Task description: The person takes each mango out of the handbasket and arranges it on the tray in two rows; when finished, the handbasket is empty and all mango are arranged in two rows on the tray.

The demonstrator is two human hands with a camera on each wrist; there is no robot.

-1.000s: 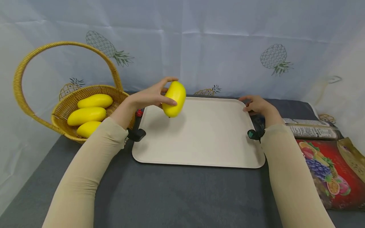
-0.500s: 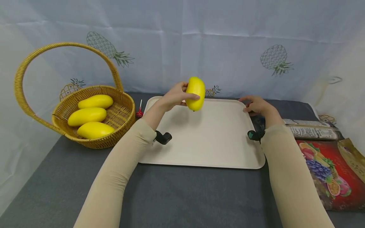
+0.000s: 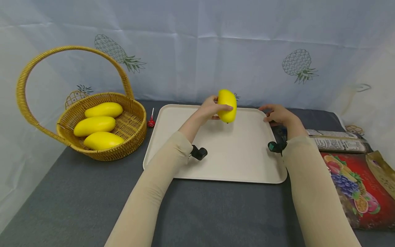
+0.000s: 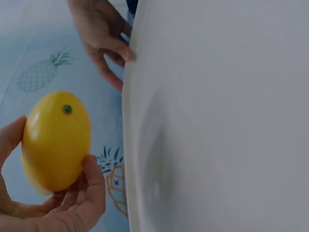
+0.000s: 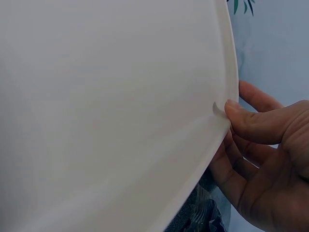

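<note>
My left hand [image 3: 210,109] grips a smooth yellow mango [image 3: 227,106], thumb on one side and fingers on the other. It holds the mango above the far right part of a cream tray [image 3: 243,161]. In the left wrist view, a small green stem spot marks the end of the mango [image 4: 57,142]. At the tray's far right corner, my right hand [image 3: 278,115] pinches the rim. The right wrist view has the thumb of that hand [image 5: 270,140] on top of the tray's edge [image 5: 219,128], the other fingers outside and below it.
Left of the tray stands a wicker basket [image 3: 135,137] with a tall handle, holding 3 yellow mangoes [image 3: 94,126]. A red lollipop [image 3: 151,122] lies between basket and tray. On the right are a red fruit-printed bag [image 3: 358,192] and other packages [image 3: 339,143]. A pineapple-print curtain [image 3: 240,58] hangs behind.
The left hand has carried the mango rightward across the tray, away from the basket, dipping slightly at the end. The right hand has stayed at the tray's corner.
</note>
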